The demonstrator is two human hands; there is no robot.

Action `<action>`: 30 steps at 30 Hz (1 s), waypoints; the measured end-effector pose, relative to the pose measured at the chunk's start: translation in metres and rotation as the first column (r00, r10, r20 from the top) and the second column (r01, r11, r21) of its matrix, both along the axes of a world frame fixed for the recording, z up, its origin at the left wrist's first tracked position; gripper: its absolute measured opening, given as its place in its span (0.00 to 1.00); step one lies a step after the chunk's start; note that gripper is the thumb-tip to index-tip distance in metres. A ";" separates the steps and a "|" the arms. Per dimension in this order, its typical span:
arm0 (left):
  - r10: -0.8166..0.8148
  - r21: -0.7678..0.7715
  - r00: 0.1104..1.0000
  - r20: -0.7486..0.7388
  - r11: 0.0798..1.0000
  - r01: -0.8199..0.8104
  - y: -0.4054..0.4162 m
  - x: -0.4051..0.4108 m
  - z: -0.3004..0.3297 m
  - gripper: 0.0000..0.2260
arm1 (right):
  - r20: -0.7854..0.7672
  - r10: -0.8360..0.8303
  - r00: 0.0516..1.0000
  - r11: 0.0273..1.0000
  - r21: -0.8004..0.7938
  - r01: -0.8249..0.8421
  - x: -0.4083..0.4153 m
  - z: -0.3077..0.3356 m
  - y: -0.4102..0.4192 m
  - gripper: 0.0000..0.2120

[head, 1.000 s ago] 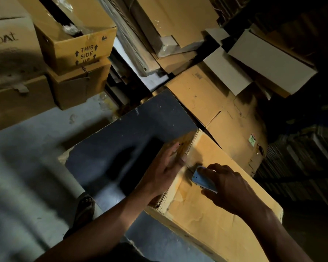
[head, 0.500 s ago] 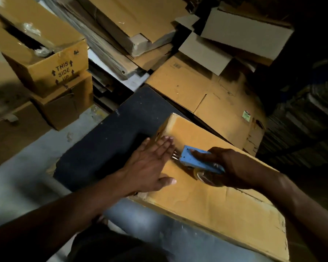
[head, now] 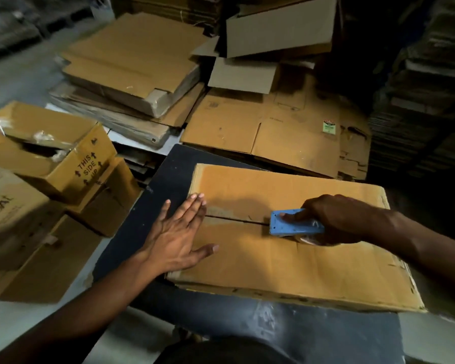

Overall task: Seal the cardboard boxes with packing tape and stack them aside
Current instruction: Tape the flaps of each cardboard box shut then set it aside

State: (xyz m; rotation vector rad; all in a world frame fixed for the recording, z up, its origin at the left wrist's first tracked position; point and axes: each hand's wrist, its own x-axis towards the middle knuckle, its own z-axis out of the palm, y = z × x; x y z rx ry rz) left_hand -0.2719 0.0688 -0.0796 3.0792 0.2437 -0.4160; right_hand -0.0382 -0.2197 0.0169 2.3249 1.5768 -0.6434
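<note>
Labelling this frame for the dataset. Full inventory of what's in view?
box being sealed: 1, tan, on the dark table, top seam open between the hands
tape dispenser: 1, blue, on the seam
table: 1, dark, under the box
THIS SIDE UP box: 1, tan, left, open top
other boxes: several, tan, left, under and beside it
flattened cardboard: many sheets, tan, behind the table
left hand: 1, flat on the box's left end
right hand: 1, grips the dispenser
</note>
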 end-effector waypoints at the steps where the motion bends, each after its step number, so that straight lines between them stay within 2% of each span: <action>1: 0.008 0.034 1.000 -0.028 0.999 -0.007 -0.004 0.002 0.002 0.51 | 0.032 0.013 0.999 1.000 0.018 -0.014 -0.003 -0.002 0.002 0.32; 5: 0.047 0.092 0.997 -0.063 0.995 -0.041 -0.027 0.010 0.006 0.56 | 0.120 0.021 0.992 0.998 0.054 -0.028 -0.012 -0.008 0.006 0.31; 9: -0.026 -0.065 0.998 -0.059 0.998 0.022 -0.065 0.024 0.002 0.55 | 0.126 0.019 0.992 0.997 0.067 -0.028 -0.015 -0.006 0.004 0.32; 11: -0.058 -0.087 0.997 -0.050 0.995 0.054 -0.071 0.028 -0.002 0.54 | 0.132 0.030 0.991 0.997 0.071 -0.039 -0.017 -0.005 0.005 0.31; 19: -0.025 0.074 0.999 -0.035 0.997 0.027 -0.030 0.006 0.007 0.51 | 0.174 0.071 0.982 0.996 0.042 -0.079 -0.021 -0.007 0.014 0.29; 21: -0.045 0.060 0.997 0.065 0.997 0.041 -0.037 0.008 0.007 0.50 | 0.190 0.068 0.979 0.996 0.044 -0.077 -0.024 -0.009 0.017 0.29; 25: -0.072 0.025 0.960 0.271 0.997 0.067 -0.066 0.012 -0.008 0.41 | 0.235 0.074 0.969 0.996 0.022 -0.082 -0.027 -0.011 0.023 0.29; 30: 0.034 -0.066 0.945 0.324 0.998 -0.013 -0.071 0.025 -0.008 0.38 | 0.258 0.077 0.963 0.996 0.014 -0.083 -0.029 -0.014 0.026 0.28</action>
